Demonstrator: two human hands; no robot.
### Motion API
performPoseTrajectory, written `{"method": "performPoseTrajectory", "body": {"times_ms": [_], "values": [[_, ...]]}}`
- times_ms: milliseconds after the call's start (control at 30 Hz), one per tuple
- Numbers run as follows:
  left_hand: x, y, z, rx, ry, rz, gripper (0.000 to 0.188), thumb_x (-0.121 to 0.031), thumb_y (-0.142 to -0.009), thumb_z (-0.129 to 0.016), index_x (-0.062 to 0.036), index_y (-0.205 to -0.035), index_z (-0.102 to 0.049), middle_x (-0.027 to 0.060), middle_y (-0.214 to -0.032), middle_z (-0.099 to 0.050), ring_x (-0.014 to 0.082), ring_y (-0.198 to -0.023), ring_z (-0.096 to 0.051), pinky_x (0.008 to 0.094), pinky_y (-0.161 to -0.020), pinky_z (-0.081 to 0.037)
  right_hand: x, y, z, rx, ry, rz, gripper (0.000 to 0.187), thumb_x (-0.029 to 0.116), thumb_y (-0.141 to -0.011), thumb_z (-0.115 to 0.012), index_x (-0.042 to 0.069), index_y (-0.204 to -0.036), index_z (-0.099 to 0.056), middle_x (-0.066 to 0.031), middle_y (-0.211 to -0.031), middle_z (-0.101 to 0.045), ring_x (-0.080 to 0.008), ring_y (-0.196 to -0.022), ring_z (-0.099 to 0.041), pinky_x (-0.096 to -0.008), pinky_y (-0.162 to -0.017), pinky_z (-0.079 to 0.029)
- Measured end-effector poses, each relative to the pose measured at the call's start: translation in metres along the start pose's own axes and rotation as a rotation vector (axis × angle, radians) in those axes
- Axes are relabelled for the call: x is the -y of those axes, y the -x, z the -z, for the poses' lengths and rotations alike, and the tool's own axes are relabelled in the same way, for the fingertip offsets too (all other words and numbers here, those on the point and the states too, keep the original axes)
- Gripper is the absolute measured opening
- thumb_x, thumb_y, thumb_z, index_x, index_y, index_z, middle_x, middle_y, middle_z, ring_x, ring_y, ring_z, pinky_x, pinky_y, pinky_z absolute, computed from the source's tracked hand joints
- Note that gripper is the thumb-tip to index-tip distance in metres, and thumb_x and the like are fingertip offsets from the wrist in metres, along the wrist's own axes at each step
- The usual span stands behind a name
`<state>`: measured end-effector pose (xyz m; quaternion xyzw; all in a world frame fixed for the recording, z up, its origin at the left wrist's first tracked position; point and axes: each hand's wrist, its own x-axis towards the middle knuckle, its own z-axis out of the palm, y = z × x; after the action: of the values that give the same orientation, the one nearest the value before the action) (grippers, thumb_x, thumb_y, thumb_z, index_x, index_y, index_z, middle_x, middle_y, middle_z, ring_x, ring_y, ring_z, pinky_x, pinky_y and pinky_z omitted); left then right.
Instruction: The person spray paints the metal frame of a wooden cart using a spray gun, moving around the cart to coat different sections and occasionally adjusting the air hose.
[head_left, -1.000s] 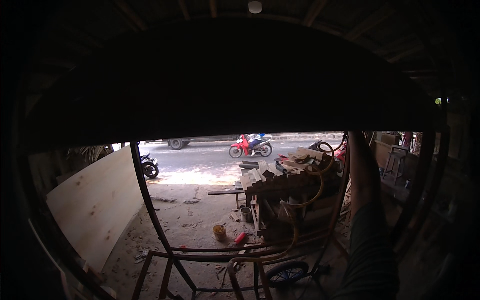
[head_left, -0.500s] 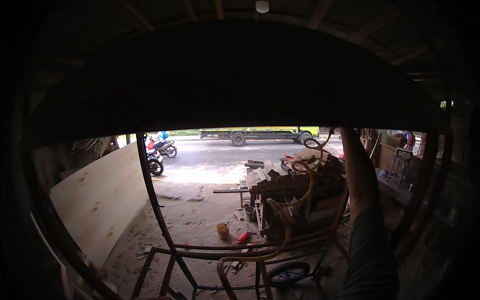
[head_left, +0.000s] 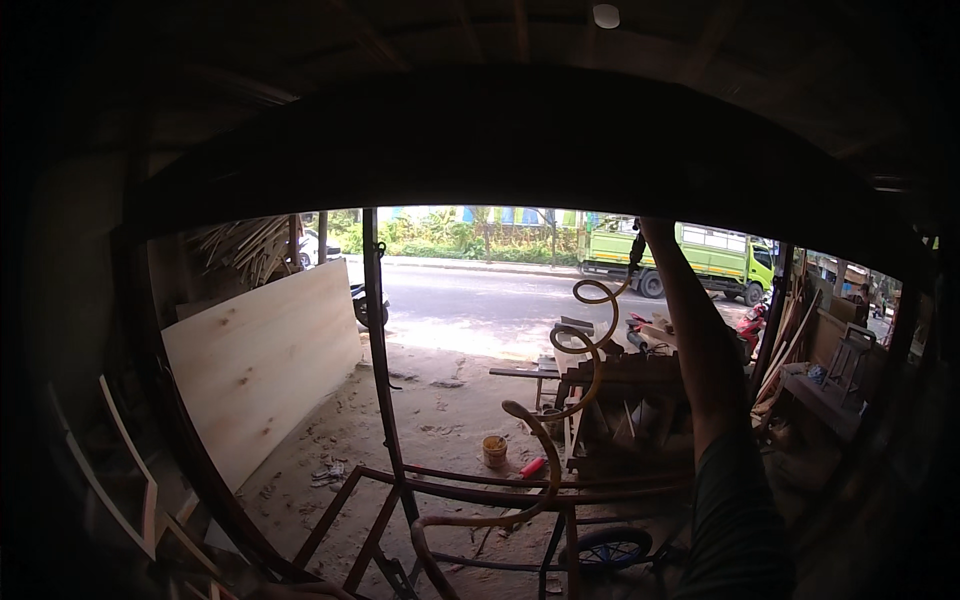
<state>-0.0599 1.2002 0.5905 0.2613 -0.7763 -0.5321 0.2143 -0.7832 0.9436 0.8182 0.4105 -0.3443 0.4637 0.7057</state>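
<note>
My right arm reaches up and forward, and my right hand (head_left: 655,229) is at the lower edge of a broad dark panel (head_left: 480,150). Its fingers are lost in the shadow there. A yellow coiled hose (head_left: 596,375) hangs from a black fitting (head_left: 637,250) right beside the wrist. The hand appears closed on the tool at the hose's end, whose body is hidden. Dark metal framework (head_left: 389,350) with upright and cross bars stands before me under the panel. At the bottom edge, a dim shape that looks like my left hand (head_left: 300,590) lies by the frame; its fingers cannot be made out.
A pale plywood sheet (head_left: 265,365) leans at left. Stacked timber (head_left: 640,390) stands at right, near a small wheel (head_left: 610,548). A yellow tub (head_left: 494,451) and a red object (head_left: 532,467) lie on the sandy floor. A green truck (head_left: 715,262) is on the road beyond.
My view has turned left and tilted down a little, so the scene sits differently and more of the road shows. The truck has moved right. My right hand stays raised at the panel's edge.
</note>
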Motion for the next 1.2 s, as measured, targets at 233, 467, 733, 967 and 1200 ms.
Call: {"method": "performPoseTrajectory", "body": {"times_ms": [233,467,733,967,1200], "values": [[0.009,0.04,0.017,-0.131,0.002,0.072,0.02,-0.014,-0.093,-0.058,0.0021,-0.089,-0.068,0.0031,-0.09,-0.056,0.0065,-0.068,-0.05,0.0231,-0.057,-0.039,0.14,0.002,-0.047,0.144,-0.311,-0.246,0.021,0.019,-0.1,-0.057,0.004,-0.113,-0.064,-0.0177,-0.101,-0.067,-0.0342,-0.097,-0.067,-0.049,-0.085,-0.053],[0.017,0.075,0.032,-0.24,0.009,0.069,0.023,-0.017,-0.094,-0.057,0.0027,-0.093,-0.069,0.001,-0.081,-0.057,0.0051,-0.063,-0.05,0.0219,-0.054,-0.037,0.213,0.019,-0.135,0.101,-0.678,-0.492,0.024,0.027,-0.102,-0.058,0.007,-0.089,-0.058,-0.0015,-0.059,-0.05,-0.0137,-0.05,-0.053,-0.0311,-0.045,-0.038],[0.011,0.108,0.032,-0.366,0.025,0.204,0.027,-0.02,-0.095,-0.057,0.0035,-0.097,-0.069,0.0002,-0.07,-0.056,0.0051,-0.057,-0.049,0.0221,-0.054,-0.038,0.353,-0.008,-0.098,0.314,-1.315,-1.037,0.016,0.014,-0.098,-0.059,0.001,-0.103,-0.065,-0.0075,-0.066,-0.067,-0.0062,-0.042,-0.05,-0.0215,-0.035,-0.037],[0.016,0.12,0.03,-0.369,0.017,0.179,0.028,-0.02,-0.096,-0.056,0.0042,-0.1,-0.069,0.0003,-0.075,-0.057,0.0051,-0.059,-0.051,0.0211,-0.052,-0.038,0.363,-0.004,-0.095,0.375,-1.286,-1.066,0.015,0.011,-0.091,-0.063,-0.002,-0.089,-0.072,-0.0066,-0.058,-0.063,-0.0102,-0.036,-0.049,-0.0226,-0.033,-0.035],[0.012,0.115,0.028,-0.339,0.008,0.206,0.026,-0.019,-0.095,-0.055,0.004,-0.099,-0.068,0.0009,-0.076,-0.056,0.0056,-0.06,-0.051,0.0213,-0.055,-0.039,0.322,-0.008,-0.069,0.247,-1.126,-0.97,0.019,0.013,-0.092,-0.063,0.001,-0.081,-0.072,-0.0059,-0.059,-0.065,-0.0095,-0.04,-0.052,-0.0231,-0.036,-0.037]]}}
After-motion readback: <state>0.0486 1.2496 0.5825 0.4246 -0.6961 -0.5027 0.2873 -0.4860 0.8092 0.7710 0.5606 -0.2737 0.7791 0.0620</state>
